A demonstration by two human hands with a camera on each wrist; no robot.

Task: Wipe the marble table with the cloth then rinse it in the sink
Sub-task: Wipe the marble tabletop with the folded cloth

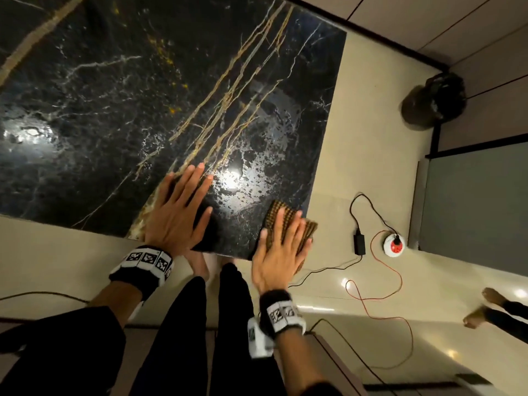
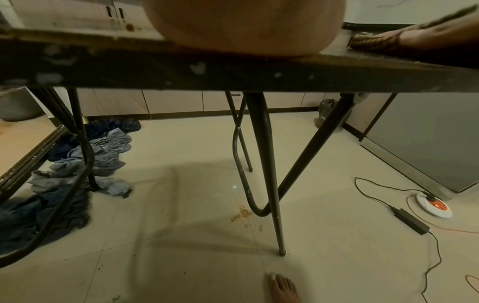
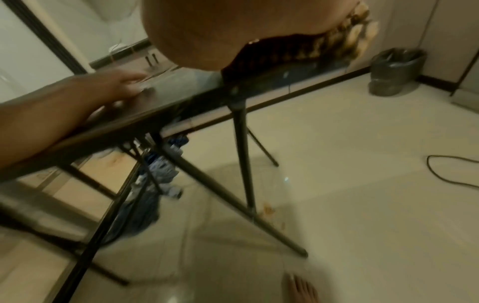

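I'm in the wiping step: my right hand [image 1: 281, 248] lies flat with straight fingers on the cloth [image 1: 288, 224], pressing it at the near right corner of the bench [image 1: 143, 95], part of it over the edge, while my left hand [image 1: 177, 215] lies spread flat on the near edge, holding nothing. Next, I judge, comes sweeping the cloth across the streaky marble. No sink shows, and both wrist views are blurred and mostly palm

No readable text, brand, number or sign in any view. Only markings: black-and-white square code patterns on the left wristband [image 1: 146, 260] and the right wristband [image 1: 281, 314], seen from the head camera; they carry no letters or digits.
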